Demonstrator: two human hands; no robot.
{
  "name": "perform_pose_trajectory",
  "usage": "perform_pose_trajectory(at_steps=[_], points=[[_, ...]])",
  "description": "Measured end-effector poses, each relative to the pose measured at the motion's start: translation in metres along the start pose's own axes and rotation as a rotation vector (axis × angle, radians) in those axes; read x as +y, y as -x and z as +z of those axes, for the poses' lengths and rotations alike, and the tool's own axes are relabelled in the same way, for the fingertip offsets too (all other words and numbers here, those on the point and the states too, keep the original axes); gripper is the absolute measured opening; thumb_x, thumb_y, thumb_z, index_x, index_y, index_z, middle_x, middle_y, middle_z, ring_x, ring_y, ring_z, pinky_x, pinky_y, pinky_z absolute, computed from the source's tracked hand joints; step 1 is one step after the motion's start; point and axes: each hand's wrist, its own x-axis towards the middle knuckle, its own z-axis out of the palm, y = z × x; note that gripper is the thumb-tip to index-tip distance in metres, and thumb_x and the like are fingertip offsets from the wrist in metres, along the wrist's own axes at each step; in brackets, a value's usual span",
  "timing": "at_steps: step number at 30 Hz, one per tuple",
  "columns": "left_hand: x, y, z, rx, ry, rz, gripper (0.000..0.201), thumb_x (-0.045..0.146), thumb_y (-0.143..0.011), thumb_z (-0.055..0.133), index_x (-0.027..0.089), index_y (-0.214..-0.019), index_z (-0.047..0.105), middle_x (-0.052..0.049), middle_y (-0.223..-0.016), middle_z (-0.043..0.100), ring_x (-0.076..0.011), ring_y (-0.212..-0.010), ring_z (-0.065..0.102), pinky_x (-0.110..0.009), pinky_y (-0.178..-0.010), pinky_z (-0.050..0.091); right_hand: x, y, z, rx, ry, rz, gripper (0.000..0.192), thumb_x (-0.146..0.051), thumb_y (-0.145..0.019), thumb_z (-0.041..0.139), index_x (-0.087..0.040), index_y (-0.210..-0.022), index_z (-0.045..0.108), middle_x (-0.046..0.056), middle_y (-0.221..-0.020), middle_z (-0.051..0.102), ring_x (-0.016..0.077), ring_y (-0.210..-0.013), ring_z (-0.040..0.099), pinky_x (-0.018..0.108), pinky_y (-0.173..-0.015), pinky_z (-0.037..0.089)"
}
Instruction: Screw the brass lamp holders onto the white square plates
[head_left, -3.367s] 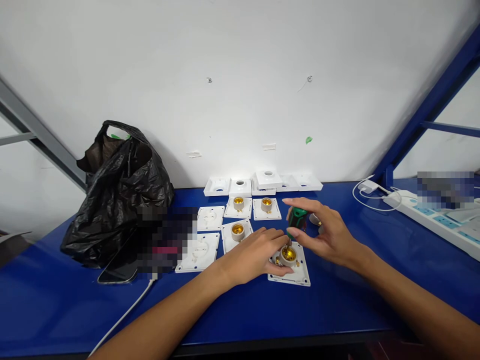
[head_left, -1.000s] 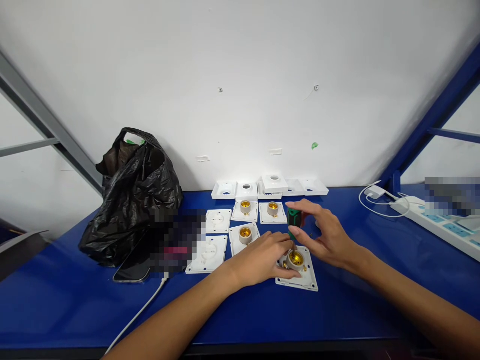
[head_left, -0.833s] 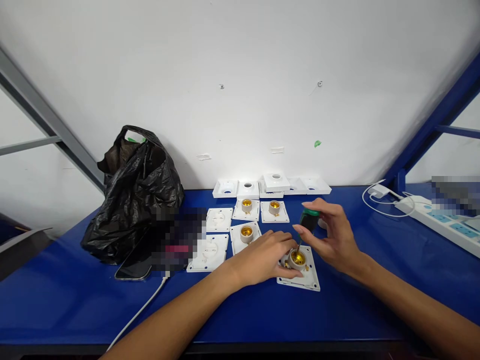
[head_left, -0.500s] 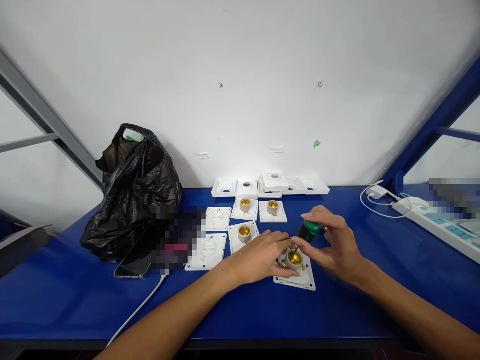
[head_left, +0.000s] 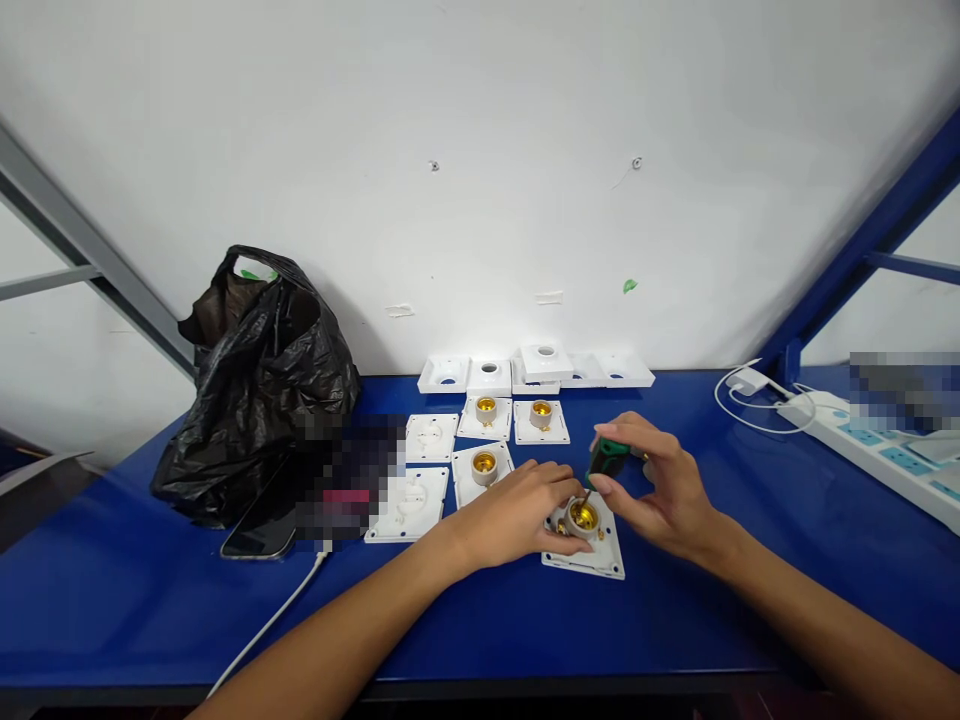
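Observation:
A white square lamp-holder plate [head_left: 600,556] lies on the blue table, with a beige socket with a brass inside [head_left: 582,516] on it. My left hand [head_left: 517,512] rests on the plate's left side and steadies the socket. My right hand [head_left: 660,485] grips a short screwdriver with a green and black handle [head_left: 606,457]. The screwdriver leans to the right and its tip sits inside the socket.
Three more plates with sockets [head_left: 484,465] and two bare plates [head_left: 407,493] lie behind and to the left. White covers [head_left: 545,361] line the wall. A black plastic bag [head_left: 259,380], a phone [head_left: 259,518] with a white cable and a power strip [head_left: 885,445] are also on the table [head_left: 112,600].
My right hand has kept turning and tilting the screwdriver in the socket, shifting slightly left. My left hand stays on the plate. The view has shifted a little.

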Motion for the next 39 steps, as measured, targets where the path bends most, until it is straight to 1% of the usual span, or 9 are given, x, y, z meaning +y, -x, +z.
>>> perform_pose_trajectory(at_steps=[6,11,15,18,21,27,31,35,39], points=[[0.001,0.0,-0.001,0.0,0.012,0.003,0.039,0.05,-0.095,0.078,0.019,-0.117,0.067,-0.007,-0.113,0.07,-0.0273,-0.107,0.066,-0.038,-0.095,0.05,0.0,0.001,-0.001,0.099,0.128,-0.016,0.065,-0.014,-0.093,0.074,-0.03,-0.15,0.048,-0.003,-0.082,0.061,0.0184,-0.067,0.059,0.031,-0.056,0.051],[0.002,0.001,-0.001,0.001,-0.003,0.008,0.041,0.046,-0.093,0.081,0.018,-0.12,0.066,-0.007,-0.115,0.07,-0.027,-0.108,0.067,-0.039,-0.101,0.048,-0.001,0.003,-0.001,0.001,0.113,0.037,0.054,-0.022,-0.101,0.064,-0.03,-0.152,0.048,0.002,-0.094,0.069,0.0202,-0.076,0.067,0.034,-0.062,0.058],[0.004,0.001,-0.002,-0.011,-0.024,-0.009,0.04,0.046,-0.093,0.082,0.017,-0.116,0.067,-0.007,-0.113,0.07,-0.028,-0.109,0.067,-0.038,-0.097,0.05,0.001,0.006,0.001,0.177,0.204,0.026,0.059,-0.023,-0.097,0.072,-0.033,-0.15,0.048,0.001,-0.095,0.07,0.0174,-0.067,0.065,0.035,-0.064,0.058],[0.004,0.0,-0.003,-0.014,-0.026,-0.002,0.043,0.046,-0.093,0.081,0.017,-0.121,0.067,-0.007,-0.114,0.07,-0.0282,-0.109,0.067,-0.039,-0.099,0.049,0.002,0.004,0.0,0.092,0.181,-0.006,0.051,-0.024,-0.099,0.07,-0.032,-0.146,0.052,-0.003,-0.079,0.064,0.0181,-0.065,0.064,0.031,-0.056,0.054],[0.002,-0.001,-0.002,-0.025,-0.011,0.022,0.041,0.045,-0.094,0.08,0.017,-0.121,0.066,-0.007,-0.116,0.07,-0.0275,-0.108,0.067,-0.04,-0.099,0.049,-0.001,-0.001,-0.002,0.007,0.137,0.017,0.047,-0.025,-0.104,0.06,-0.03,-0.15,0.049,0.0,-0.085,0.067,0.0195,-0.071,0.067,0.032,-0.058,0.055],[-0.002,-0.001,0.0,-0.011,-0.022,0.01,0.042,0.051,-0.094,0.079,0.02,-0.119,0.066,-0.007,-0.114,0.069,-0.0279,-0.106,0.066,-0.038,-0.096,0.049,-0.002,-0.001,-0.002,0.084,0.148,0.004,0.053,-0.023,-0.099,0.069,-0.033,-0.148,0.051,-0.002,-0.081,0.065,0.0193,-0.067,0.064,0.032,-0.054,0.053],[0.0,0.0,-0.001,-0.015,-0.02,0.019,0.041,0.051,-0.096,0.076,0.02,-0.121,0.066,-0.006,-0.113,0.069,-0.0267,-0.104,0.066,-0.039,-0.097,0.049,-0.002,0.002,-0.002,0.002,0.114,0.027,0.052,-0.024,-0.102,0.064,-0.031,-0.152,0.048,0.002,-0.092,0.07,0.0198,-0.075,0.068,0.033,-0.059,0.058],[0.0,0.0,-0.002,-0.014,-0.022,0.024,0.039,0.048,-0.095,0.078,0.018,-0.117,0.066,-0.007,-0.113,0.069,-0.0259,-0.103,0.066,-0.038,-0.096,0.049,0.003,0.007,0.0,0.145,0.138,0.06,0.057,-0.022,-0.097,0.072,-0.034,-0.149,0.051,0.004,-0.109,0.071,0.017,-0.073,0.066,0.032,-0.06,0.059],[0.0,0.0,-0.002,-0.012,-0.023,0.029,0.039,0.048,-0.095,0.079,0.019,-0.118,0.066,-0.007,-0.113,0.069,-0.0259,-0.103,0.067,-0.039,-0.096,0.049,0.005,0.006,-0.003,0.095,0.149,0.054,0.045,-0.024,-0.099,0.071,-0.033,-0.141,0.058,-0.001,-0.085,0.068,0.0179,-0.066,0.065,0.032,-0.054,0.055]])
